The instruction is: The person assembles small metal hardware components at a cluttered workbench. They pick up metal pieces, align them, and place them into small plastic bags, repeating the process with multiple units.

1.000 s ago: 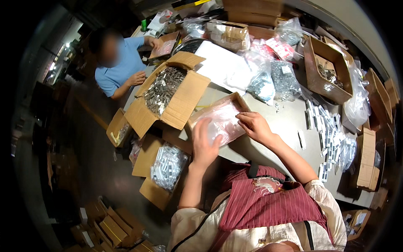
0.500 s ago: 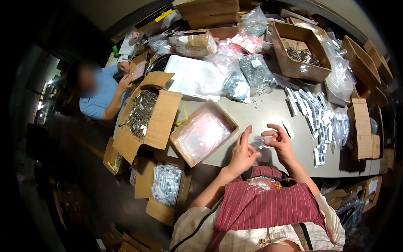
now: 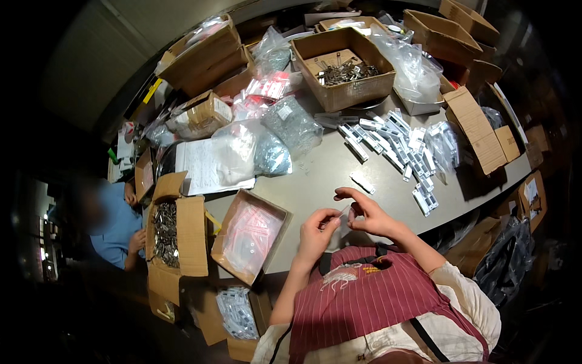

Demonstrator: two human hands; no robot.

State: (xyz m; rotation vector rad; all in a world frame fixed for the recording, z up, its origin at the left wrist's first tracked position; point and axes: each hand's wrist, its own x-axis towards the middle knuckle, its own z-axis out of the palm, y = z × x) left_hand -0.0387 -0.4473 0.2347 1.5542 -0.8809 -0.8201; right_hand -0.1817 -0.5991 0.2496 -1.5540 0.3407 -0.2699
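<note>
Close to my body, over the near edge of the table, both hands come together on a small clear plastic bag (image 3: 344,212). My left hand (image 3: 317,235) pinches it between thumb and fingers. My right hand (image 3: 371,217) grips its other side, the index finger arched above. The bag is thin, and its contents cannot be made out. Just beyond my right hand lies a single white slotted part (image 3: 362,182). To the left of my hands stands an open cardboard box (image 3: 280,233) holding flat clear bags with red edges (image 3: 250,233).
A pile of white-grey slotted parts (image 3: 397,145) spreads at the right. Behind it stands a carton (image 3: 351,96) of metal pieces. Another carton (image 3: 193,236) of metal pieces is at the left, beside a co-worker in blue (image 3: 118,221). Filled plastic bags (image 3: 291,127) and papers (image 3: 203,167) lie farther back.
My left hand has gone from outstretched fingers to a pinch on the bag. The view has swung to the right, so the table's contents appear farther left.
</note>
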